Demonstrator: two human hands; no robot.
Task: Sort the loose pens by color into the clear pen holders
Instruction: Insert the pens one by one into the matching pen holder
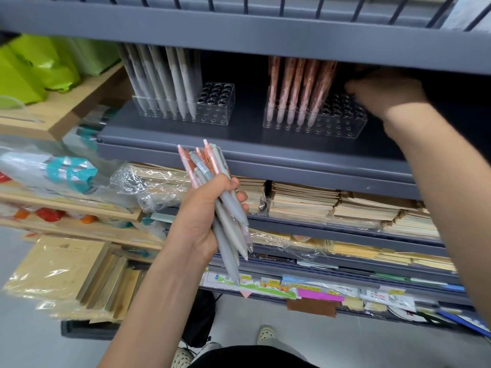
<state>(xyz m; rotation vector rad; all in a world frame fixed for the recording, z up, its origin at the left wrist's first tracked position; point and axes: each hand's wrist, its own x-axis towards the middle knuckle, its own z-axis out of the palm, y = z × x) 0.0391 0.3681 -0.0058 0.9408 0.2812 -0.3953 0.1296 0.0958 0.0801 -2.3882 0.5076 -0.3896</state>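
Head view, listed near to far.

1. Left hand (202, 221), centre toward 6 o'clock: fingers curled tight round a bundle of loose pens (225, 248), grey and pink mixed, tips down.
2. Grey shelf (239, 144), at 12 o'clock of the bundle.
3. Grey-pen holder (215, 102), 11 o'clock: clear, holes at its 3 o'clock end free.
4. Pink-pen holder (342, 123), 1 o'clock: clear, holes at its 3 o'clock end free.
5. Right hand (388, 91), 2 o'clock, over the back holes of the pink-pen holder. It is blurred, so its grip cannot be told, nor whether it holds a pen.

Handling note: this looks like seating a pink pen. Lower it upright, tip first, into the free hole next to the standing row. Keep the wrist off that row, and hold the bundle firm so nothing slides out.
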